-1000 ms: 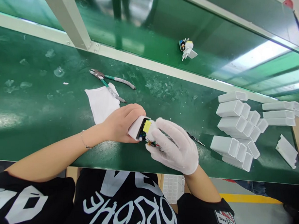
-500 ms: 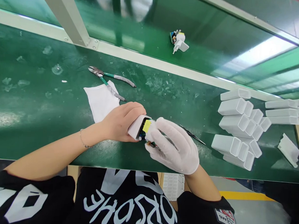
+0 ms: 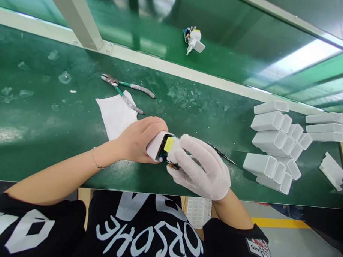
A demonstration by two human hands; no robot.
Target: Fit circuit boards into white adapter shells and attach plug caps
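Note:
My left hand (image 3: 141, 140), bare and with a thin bracelet at the wrist, is wrapped round a white plastic charger housing (image 3: 155, 146). The housing's open end faces right. In a white glove, my right hand (image 3: 202, 165) grips a charger circuit board (image 3: 168, 145) with a yellow patch and a white part attached. One end of the board sits at the housing's mouth; how far it reaches inside is hidden. Dark tweezers (image 3: 221, 153) lie just behind the gloved hand. Left of the housing, a white cloth (image 3: 115, 113) lies partly under cutting pliers (image 3: 126, 90).
Several empty white housings (image 3: 260, 165) are stacked at the right, with a torn white piece (image 3: 331, 171) beyond them. A pale rail (image 3: 173, 70) runs along the back. Behind it, another charger assembly (image 3: 194, 41) with plug pins rests on a green surface. A metal post (image 3: 76, 20) stands at the left.
The charger assembly behind the rail has shifted left along the green surface. Both hands keep nearly the same place and grip.

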